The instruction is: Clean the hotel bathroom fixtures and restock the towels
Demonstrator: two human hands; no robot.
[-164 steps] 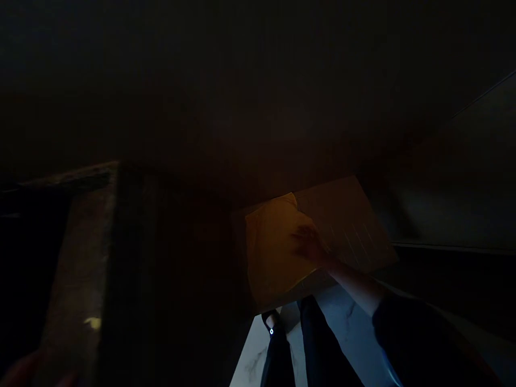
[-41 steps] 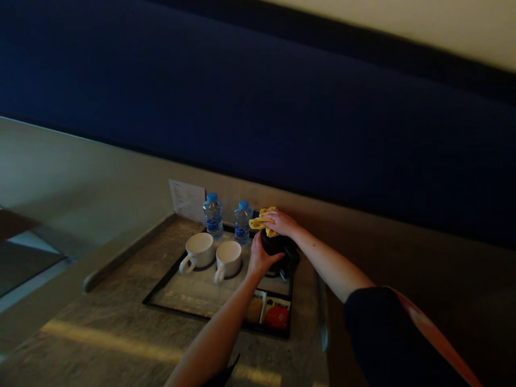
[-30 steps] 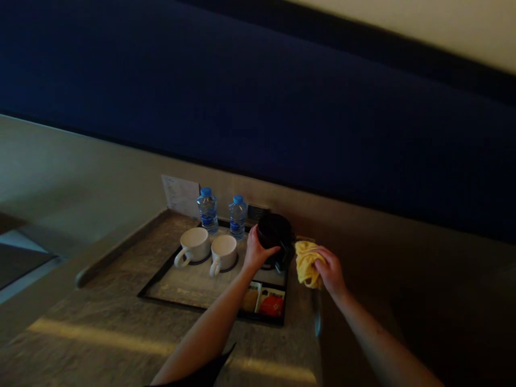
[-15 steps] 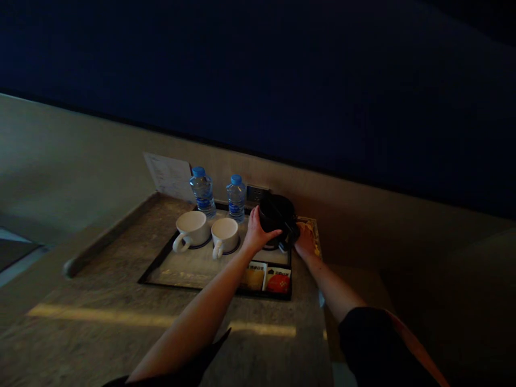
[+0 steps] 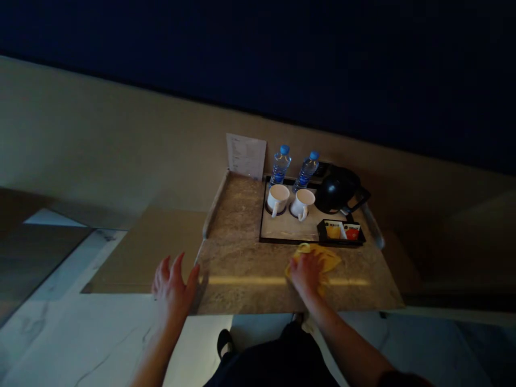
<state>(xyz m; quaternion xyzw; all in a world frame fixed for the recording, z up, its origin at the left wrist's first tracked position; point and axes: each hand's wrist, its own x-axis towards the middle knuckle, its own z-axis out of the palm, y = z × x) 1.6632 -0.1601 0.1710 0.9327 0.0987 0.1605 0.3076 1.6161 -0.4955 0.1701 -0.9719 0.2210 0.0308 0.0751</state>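
My right hand (image 5: 306,271) lies flat on a yellow cloth (image 5: 327,258), pressing it onto the marble counter (image 5: 242,269) just in front of the black tray (image 5: 282,232). My left hand (image 5: 172,282) hovers open, fingers spread, at the counter's left front corner and holds nothing. On the tray stand two white cups (image 5: 278,198) (image 5: 302,202), two water bottles with blue caps (image 5: 279,164) (image 5: 307,170) and a black kettle (image 5: 336,189). A small black box of sachets (image 5: 342,231) sits at the tray's front right.
A printed card (image 5: 246,155) leans against the beige wall behind the counter. The counter has raised rims on its left (image 5: 212,204) and right sides. Pale marble floor (image 5: 80,333) lies below, with my shoe (image 5: 223,342) at the counter's foot.
My left hand has let go of the kettle and pulled back to the counter's front left corner. My right hand has brought the cloth from beside the kettle to the counter before the tray.
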